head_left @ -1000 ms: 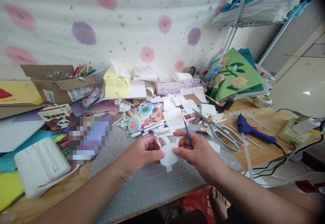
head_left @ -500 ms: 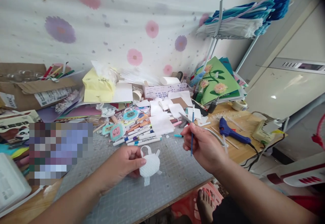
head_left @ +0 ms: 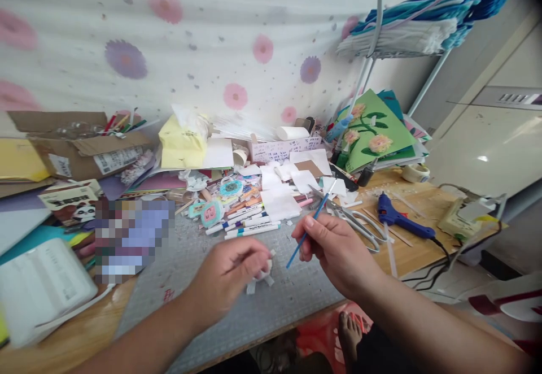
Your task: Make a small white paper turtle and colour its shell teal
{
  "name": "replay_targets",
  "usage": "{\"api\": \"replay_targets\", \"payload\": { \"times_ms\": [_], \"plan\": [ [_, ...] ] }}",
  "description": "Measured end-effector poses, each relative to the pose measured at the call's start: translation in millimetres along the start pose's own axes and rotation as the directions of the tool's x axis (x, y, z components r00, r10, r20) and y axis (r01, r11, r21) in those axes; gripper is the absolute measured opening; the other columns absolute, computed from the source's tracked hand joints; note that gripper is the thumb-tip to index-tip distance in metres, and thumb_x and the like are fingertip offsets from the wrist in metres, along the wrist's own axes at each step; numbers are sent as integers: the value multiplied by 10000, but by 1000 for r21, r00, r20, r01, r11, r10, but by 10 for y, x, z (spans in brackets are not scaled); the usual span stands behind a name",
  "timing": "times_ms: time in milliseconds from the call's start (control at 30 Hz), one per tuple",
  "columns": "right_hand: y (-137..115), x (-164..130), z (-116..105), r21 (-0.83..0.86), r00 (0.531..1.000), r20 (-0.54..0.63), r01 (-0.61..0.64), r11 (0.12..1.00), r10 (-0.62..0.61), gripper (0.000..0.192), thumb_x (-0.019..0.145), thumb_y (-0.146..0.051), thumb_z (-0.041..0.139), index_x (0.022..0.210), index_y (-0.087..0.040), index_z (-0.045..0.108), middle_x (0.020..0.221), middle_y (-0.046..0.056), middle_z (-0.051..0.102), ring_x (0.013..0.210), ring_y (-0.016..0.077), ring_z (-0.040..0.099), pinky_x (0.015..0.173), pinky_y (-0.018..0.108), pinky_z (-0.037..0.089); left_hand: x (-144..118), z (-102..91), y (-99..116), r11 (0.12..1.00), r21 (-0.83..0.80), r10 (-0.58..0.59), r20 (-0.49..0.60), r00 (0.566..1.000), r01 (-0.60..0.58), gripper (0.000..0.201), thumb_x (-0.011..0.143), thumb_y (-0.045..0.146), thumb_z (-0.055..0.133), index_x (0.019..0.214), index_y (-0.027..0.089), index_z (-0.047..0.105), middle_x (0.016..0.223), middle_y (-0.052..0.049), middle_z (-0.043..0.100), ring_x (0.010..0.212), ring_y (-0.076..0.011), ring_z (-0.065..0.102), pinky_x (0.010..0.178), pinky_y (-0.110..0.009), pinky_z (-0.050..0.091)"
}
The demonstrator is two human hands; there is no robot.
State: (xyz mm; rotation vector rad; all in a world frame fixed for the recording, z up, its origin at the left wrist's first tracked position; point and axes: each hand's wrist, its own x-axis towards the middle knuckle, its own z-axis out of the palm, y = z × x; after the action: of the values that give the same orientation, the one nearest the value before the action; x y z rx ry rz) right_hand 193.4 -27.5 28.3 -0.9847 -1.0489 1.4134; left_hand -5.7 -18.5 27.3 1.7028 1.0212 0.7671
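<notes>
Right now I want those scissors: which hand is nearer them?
Right. The right hand, holding a blue brush, is just beside the scissors; the left hand is farther away, over the mat.

Worktop (head_left: 423, 204), wooden, carried a grey cutting mat (head_left: 271, 306). Scissors (head_left: 353, 221) and a blue glue gun (head_left: 402, 221) lay right of the mat. Markers (head_left: 249, 227) were heaped at its far edge. Cardboard box (head_left: 80, 148) stood far left; green flower card (head_left: 376, 134) leaned far right.
</notes>
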Motion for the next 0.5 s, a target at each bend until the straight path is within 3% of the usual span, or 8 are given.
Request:
{"api": "replay_targets", "payload": {
  "times_ms": [67,133,200,333,500],
  "plan": [
    [19,-31,69,-93,999,50,16,996,-12,333,762,-477,641,674,-156,659,487,-17,575,471,97,503,508,223,380,-57,136,74,982,-167,-71,99,993,87,261,820,403,531,838,167,641,726,-40,650,634,-157,575,610,-264,440],
    [34,-54,127,-205,996,90,30,978,-12,355,761,-500,625,670,-158,655,487,-12,579,477,109,510,509,233,395,-103,251,103,947,-265,-155,125,980,183,251,793,388,559,710,155,599,611,-16,590,546,-131,528,555,-255,426],
    [46,-72,164,-302,994,112,51,952,-18,384,759,-535,601,667,-166,651,483,-7,578,481,124,519,505,244,408,-148,335,86,912,-332,-228,73,971,239,234,763,370,578,669,156,565,537,10,534,480,-110,476,505,-243,391],
    [97,-139,151,-417,981,184,128,900,-54,417,783,-572,538,640,-194,640,512,12,593,505,153,542,515,261,431,-258,452,-21,864,-455,-262,-39,964,217,222,706,366,592,674,149,559,521,19,515,478,-97,461,520,-246,379],
    [257,-325,-18,-516,932,362,224,827,-27,373,849,-494,486,629,-239,646,568,32,625,541,175,580,512,254,433,-404,636,-146,736,-542,-412,116,904,406,127,525,275,554,603,183,516,453,39,498,391,-77,405,424,-218,277]
  ]
}}
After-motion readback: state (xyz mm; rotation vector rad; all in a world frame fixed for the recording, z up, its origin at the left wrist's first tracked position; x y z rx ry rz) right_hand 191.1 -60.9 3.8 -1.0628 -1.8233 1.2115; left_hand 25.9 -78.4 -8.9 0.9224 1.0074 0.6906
